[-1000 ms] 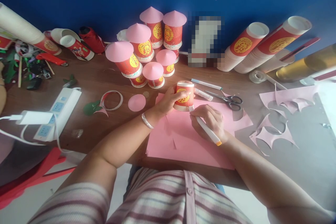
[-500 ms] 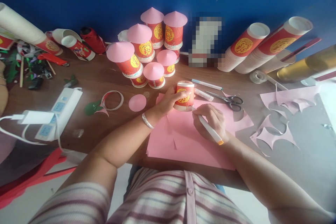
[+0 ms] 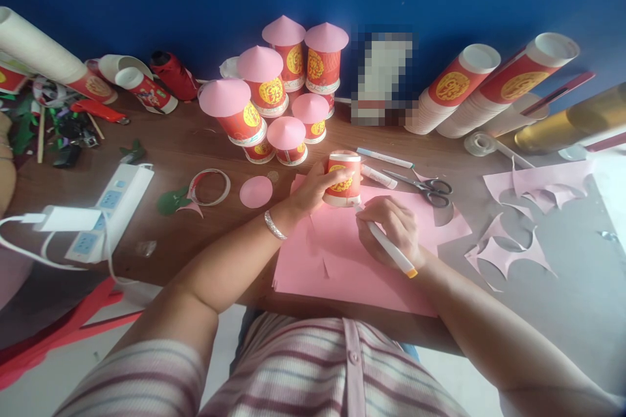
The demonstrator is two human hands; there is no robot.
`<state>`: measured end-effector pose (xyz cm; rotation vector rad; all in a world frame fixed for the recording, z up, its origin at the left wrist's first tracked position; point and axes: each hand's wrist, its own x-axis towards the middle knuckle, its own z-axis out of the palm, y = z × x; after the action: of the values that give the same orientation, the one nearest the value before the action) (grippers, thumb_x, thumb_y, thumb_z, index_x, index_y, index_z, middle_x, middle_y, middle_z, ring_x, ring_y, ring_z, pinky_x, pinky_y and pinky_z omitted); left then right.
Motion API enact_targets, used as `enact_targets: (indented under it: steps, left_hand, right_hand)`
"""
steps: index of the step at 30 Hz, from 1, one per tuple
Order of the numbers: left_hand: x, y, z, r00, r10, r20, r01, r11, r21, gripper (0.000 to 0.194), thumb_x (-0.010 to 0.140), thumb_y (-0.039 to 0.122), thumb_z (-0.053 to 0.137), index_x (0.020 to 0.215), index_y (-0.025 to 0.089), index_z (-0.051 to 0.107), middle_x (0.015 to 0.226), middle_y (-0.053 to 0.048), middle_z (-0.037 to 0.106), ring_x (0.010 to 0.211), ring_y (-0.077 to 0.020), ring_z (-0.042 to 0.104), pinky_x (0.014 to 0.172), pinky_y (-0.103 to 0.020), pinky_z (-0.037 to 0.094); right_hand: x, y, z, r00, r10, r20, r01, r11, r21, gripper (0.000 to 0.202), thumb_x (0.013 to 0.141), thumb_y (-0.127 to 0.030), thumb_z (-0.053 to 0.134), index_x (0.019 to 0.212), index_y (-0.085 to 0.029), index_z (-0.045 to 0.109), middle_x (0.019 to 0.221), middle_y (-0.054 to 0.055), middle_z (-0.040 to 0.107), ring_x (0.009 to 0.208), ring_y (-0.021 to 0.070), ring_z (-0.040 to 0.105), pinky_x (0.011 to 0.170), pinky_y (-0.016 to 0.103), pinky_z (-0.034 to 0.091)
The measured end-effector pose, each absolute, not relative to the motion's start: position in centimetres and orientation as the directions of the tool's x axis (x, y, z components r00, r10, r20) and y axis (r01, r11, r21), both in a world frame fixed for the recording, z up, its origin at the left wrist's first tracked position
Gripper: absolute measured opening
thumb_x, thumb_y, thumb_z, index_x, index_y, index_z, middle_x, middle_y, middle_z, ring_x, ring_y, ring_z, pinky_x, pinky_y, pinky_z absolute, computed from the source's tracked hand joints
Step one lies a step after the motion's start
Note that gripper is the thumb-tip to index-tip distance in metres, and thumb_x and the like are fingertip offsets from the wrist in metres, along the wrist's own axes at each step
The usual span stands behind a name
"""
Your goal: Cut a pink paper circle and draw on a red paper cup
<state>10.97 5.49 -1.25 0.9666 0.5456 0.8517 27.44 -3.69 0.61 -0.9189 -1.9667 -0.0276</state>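
My left hand (image 3: 320, 184) is wrapped round a red paper cup (image 3: 348, 193) with a gold print, its thumb lying across the front. The cup is held over a stack of pink paper (image 3: 337, 260). In my right hand (image 3: 391, 228) is a white marker (image 3: 391, 249) with an orange end, which points back toward my wrist. Its tip is close to the pale band at the cup's lower edge; whether it touches I cannot tell. Just beyond lie a capped marker (image 3: 385, 158), a glue stick (image 3: 380, 176) and black-handled scissors (image 3: 430, 190).
Several red cups with pink paper cones (image 3: 260, 64) stand at the back. Tall stacks of paper cups (image 3: 452, 88) lean at the right, above pink paper scraps (image 3: 513, 247). A tape roll (image 3: 209, 187), a pink disc (image 3: 256, 191) and a power strip (image 3: 110, 212) lie to the left.
My right hand and the marker have shifted slightly left and down along the cup's lower edge. The cup and my left hand have barely moved.
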Motion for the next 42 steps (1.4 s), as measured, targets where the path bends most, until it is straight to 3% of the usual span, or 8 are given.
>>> enact_targets:
  steps: [18, 32, 42]
  left_hand:
    - [10.98, 5.45, -1.24, 0.552, 0.834, -0.031, -0.331, 0.253, 0.909, 0.033, 0.086, 0.038, 0.071, 0.11, 0.016, 0.065, 0.103, -0.009, 0.071, 0.097, -0.0231, 0.068, 0.083, -0.035, 0.055]
    - [11.07, 5.36, -0.59, 0.556, 0.831, -0.03, -0.298, 0.234, 0.925, 0.025, 0.087, 0.038, 0.069, 0.099, 0.017, 0.065, 0.098, -0.008, 0.07, 0.095, -0.0225, 0.067, 0.083, -0.035, 0.055]
    - [10.87, 5.48, -1.24, 0.56, 0.829, -0.014, -0.346, 0.249, 0.904, 0.031, 0.087, 0.035, 0.069, 0.112, 0.017, 0.064, 0.104, -0.009, 0.07, 0.096, -0.0231, 0.068, 0.083, -0.036, 0.055]
  right_hand:
    - [27.37, -3.49, 0.09, -0.292, 0.573, 0.765, 0.627, 0.719, -0.299, 0.026, 0.087, -0.003, 0.063, 0.102, -0.023, 0.056, 0.073, -0.001, 0.065, 0.062, 0.015, 0.064, 0.06, 0.029, 0.053]
    - [27.22, -3.25, 0.35, -0.28, 0.575, 0.769, 0.65, 0.703, -0.289, 0.025, 0.088, -0.004, 0.061, 0.103, -0.024, 0.058, 0.072, -0.001, 0.066, 0.059, 0.0146, 0.063, 0.057, 0.029, 0.053]
    - [27.48, -3.44, 0.1, -0.295, 0.595, 0.748, 0.622, 0.714, -0.322, 0.023, 0.086, -0.003, 0.061, 0.097, -0.023, 0.058, 0.073, -0.001, 0.066, 0.062, 0.0158, 0.064, 0.061, 0.03, 0.053]
